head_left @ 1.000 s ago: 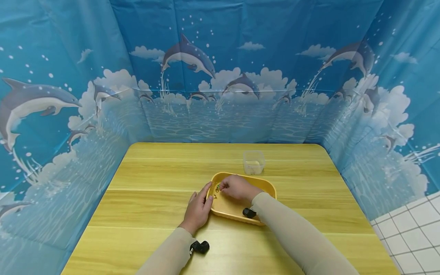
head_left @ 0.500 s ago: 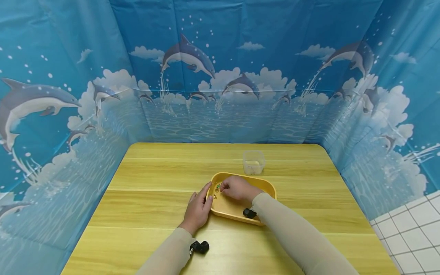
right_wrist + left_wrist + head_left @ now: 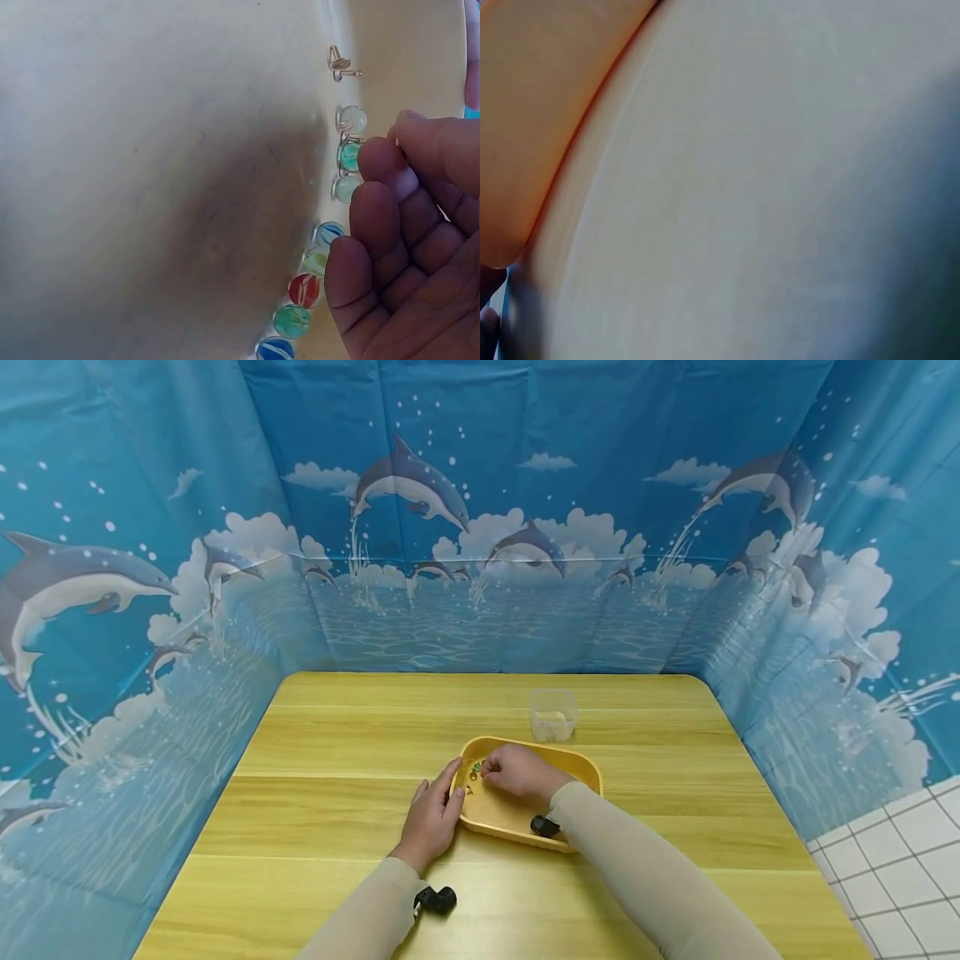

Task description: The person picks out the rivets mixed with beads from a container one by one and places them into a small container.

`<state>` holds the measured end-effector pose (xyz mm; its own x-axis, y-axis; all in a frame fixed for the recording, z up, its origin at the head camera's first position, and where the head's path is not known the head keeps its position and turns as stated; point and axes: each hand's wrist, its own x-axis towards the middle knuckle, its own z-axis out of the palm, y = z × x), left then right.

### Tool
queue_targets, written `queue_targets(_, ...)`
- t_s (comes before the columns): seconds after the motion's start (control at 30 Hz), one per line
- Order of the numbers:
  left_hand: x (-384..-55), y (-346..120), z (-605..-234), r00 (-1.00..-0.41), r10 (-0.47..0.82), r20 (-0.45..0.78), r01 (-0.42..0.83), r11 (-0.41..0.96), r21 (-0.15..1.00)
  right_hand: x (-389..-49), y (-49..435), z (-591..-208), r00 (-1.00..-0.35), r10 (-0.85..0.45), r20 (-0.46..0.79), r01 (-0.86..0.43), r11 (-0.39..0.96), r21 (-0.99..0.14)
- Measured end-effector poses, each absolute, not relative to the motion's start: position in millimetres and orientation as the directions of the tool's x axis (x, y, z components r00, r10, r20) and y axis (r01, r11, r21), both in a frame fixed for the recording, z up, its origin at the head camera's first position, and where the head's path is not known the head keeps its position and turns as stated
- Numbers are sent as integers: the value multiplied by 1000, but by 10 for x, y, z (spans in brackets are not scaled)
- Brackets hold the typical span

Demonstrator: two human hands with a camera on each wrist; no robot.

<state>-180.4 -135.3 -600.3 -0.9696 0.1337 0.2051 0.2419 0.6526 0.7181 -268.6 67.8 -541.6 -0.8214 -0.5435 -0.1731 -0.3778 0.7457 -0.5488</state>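
Note:
My left hand (image 3: 431, 817) rests on the left rim of the yellow tray (image 3: 480, 835), fingers straight along its edge and thumb at the rim. Inside the tray, my right hand (image 3: 521, 770) is near the left end. In the right wrist view its fingers (image 3: 373, 214) curl and the thumb (image 3: 442, 142) meets the index fingertip; I cannot tell whether something small is between them. Beside the fingertips lies a green marble (image 3: 349, 157) with a thin gold piece against it. A clear marble (image 3: 352, 119) and two gold split pins (image 3: 339, 64) lie farther along the wall.
Several more marbles line the tray wall, among them a red marble (image 3: 304, 290) and a blue marble (image 3: 275, 349). A clear plastic box (image 3: 553, 717) with something pale on its bottom stands behind the tray on the wood-patterned table (image 3: 337, 735). Dolphin-printed curtains (image 3: 465, 627) surround the table.
My right hand has shifted very slightly to the right, and more of the green marble shows beside its fingertips. The left hand and the tray stay in place.

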Motion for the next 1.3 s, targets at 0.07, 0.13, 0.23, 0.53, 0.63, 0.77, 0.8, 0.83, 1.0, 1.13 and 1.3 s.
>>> queue_targets(0.07, -1801, -1351, -5999, -971, 132, 201, 238, 652, 720, -2688, 681, -5427, -820, -547, -167, -386, 745, -545)
queue_targets(0.13, -1798, -1349, -5994, -971, 132, 201, 238, 650, 722, -2686, 689, -5435, -820, -549, -164, -390, 745, -542)
queue_targets(0.23, -1794, -1348, -5991, -970, 134, 202, 240, 647, 724, -2679, 699, -5433, -816, -554, -165, -393, 742, -544)
queue_targets(0.53, -1802, -1339, -5999, -970, 130, 207, 241, 646, 724, -2663, 706, -5421, -815, -549, -185, -378, 746, -549)
queue_targets(0.63, -1805, -1337, -6006, -969, 130, 212, 245, 647, 722, -2665, 709, -5428, -814, -551, -186, -381, 746, -546)
queue_targets(0.77, -1799, -1339, -5998, -970, 131, 206, 241, 645, 725, -2665, 715, -5439, -815, -549, -185, -378, 746, -548)
queue_targets(0.8, -1798, -1338, -5993, -970, 130, 205, 240, 644, 727, -2667, 718, -5445, -815, -550, -183, -379, 745, -548)
queue_targets(0.83, -1794, -1338, -5985, -971, 130, 203, 238, 641, 730, -2666, 719, -5448, -815, -549, -182, -379, 745, -548)
queue_targets(1.0, -1792, -1337, -5978, -970, 128, 206, 240, 640, 730, -2667, 719, -5453, -818, -547, -180, -385, 752, -534)
queue_targets(1.13, -1788, -1341, -5981, -971, 127, 203, 236, 640, 731, -2664, 720, -5447, -818, -546, -181, -387, 755, -529)
queue_targets(1.3, -1786, -1341, -5985, -970, 128, 208, 241, 638, 732, -2666, 735, -5453, -810, -560, -173, -402, 746, -532)
